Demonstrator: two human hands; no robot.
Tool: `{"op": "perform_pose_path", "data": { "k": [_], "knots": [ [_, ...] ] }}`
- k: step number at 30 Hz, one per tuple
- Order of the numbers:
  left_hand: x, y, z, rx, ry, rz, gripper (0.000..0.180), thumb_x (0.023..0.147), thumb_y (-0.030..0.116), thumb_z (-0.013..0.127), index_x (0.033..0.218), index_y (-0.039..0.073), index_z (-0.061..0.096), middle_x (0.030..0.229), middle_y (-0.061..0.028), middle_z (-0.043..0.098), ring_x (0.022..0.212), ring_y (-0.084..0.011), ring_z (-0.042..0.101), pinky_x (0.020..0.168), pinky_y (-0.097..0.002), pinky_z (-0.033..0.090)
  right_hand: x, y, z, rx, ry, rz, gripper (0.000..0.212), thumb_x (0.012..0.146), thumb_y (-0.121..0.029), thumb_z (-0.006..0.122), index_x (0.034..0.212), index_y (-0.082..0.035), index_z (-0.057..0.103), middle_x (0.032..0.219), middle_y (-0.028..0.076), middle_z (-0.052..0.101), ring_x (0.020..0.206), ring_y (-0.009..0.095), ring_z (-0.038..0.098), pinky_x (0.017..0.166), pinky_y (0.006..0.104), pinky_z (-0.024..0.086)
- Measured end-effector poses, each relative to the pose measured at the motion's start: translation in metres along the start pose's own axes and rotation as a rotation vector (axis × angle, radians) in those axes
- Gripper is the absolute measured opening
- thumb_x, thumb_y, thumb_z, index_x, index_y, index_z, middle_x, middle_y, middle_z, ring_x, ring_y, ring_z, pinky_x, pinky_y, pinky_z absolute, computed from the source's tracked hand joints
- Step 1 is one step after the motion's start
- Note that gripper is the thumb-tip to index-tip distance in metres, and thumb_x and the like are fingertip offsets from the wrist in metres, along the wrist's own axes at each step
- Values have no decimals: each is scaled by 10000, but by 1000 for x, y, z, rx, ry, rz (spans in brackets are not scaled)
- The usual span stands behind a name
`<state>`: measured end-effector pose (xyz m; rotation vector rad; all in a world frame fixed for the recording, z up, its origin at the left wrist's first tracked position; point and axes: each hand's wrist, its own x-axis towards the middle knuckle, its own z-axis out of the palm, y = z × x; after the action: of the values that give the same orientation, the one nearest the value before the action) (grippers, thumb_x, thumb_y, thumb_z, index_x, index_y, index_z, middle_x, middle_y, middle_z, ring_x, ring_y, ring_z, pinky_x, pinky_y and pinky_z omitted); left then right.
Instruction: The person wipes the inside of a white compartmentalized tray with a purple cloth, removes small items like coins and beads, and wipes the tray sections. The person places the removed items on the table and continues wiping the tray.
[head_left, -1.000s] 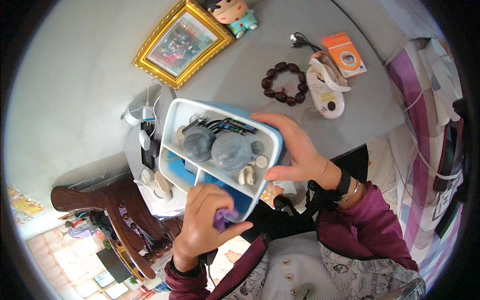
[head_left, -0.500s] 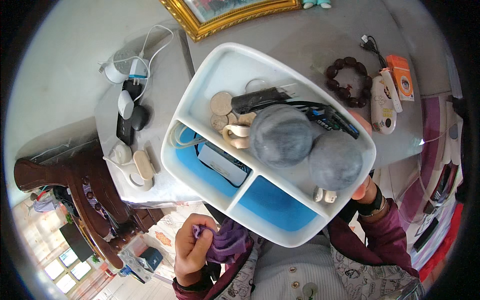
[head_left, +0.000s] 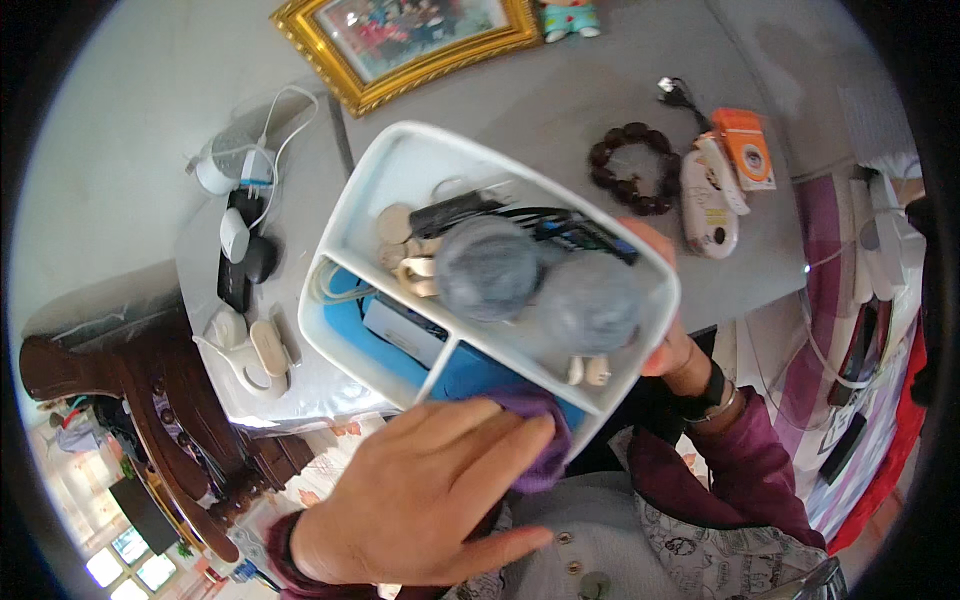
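Observation:
A white divided tray [head_left: 425, 388] with blue-bottomed compartments is held tilted in front of me. My right hand [head_left: 668, 350] grips its right side, the fingers partly hidden behind the wall. My left hand [head_left: 420, 495] presses a bunched purple cloth [head_left: 543, 440] on the tray's near outer edge, fingers stretched over it and slightly blurred. Two grey marbled balls, the left ball [head_left: 487, 268] and the right ball [head_left: 590, 302], lie in the large compartment. Coins [head_left: 395, 224], dark cables [head_left: 560, 228] and small beige pieces [head_left: 588, 371] are around them. A white flat box [head_left: 403, 332] sits in a blue compartment.
A grey table [head_left: 480, 110] bears a gold picture frame [head_left: 365, 98], a figurine [head_left: 570, 18], a dark bead bracelet [head_left: 650, 197], a white device [head_left: 708, 215] and an orange box [head_left: 745, 150]. Chargers and a power strip [head_left: 235, 280] lie left. A carved wooden chair [head_left: 140, 400] stands beyond.
My left hand has come up from below with the purple cloth and now presses it on the tray's near edge. The tray has shifted left in the picture.

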<state>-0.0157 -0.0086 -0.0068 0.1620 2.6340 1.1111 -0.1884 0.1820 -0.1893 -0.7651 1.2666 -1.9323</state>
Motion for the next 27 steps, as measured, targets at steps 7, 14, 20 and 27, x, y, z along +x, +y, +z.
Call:
{"op": "perform_pose_path", "data": {
  "k": [7,14,20,27],
  "knots": [
    [84,2,7,206,-571,-116,795,820,670,668,1189,-34,632,1151,-256,654,1068,-414,629,942,-462,497,10,4,-2,-263,16,-262,1019,725,-627,792,1423,28,443,1341,228,547,1238,369,550,1063,428,410],
    [106,-12,10,47,-1064,-499,863,724,817,670,974,-9,710,847,-153,700,775,-307,672,746,-367,543,12,-7,-7,-446,22,-376,900,764,-577,780,1383,2,477,1299,223,569,1158,404,563,1004,455,435],
    [104,-24,12,-44,-1243,-664,870,731,847,641,863,-9,719,742,-103,663,675,-261,607,683,-353,507,12,-11,-6,-431,48,-377,865,772,-599,771,1362,-27,501,1265,221,582,1169,410,560,1012,474,428],
    [90,-26,10,-65,-879,-406,752,835,726,643,946,-14,709,810,-121,686,798,-291,665,748,-371,527,11,-10,-6,-438,64,-375,860,764,-585,780,1366,-36,502,1271,205,584,1159,391,569,1011,462,424]
  ]
}}
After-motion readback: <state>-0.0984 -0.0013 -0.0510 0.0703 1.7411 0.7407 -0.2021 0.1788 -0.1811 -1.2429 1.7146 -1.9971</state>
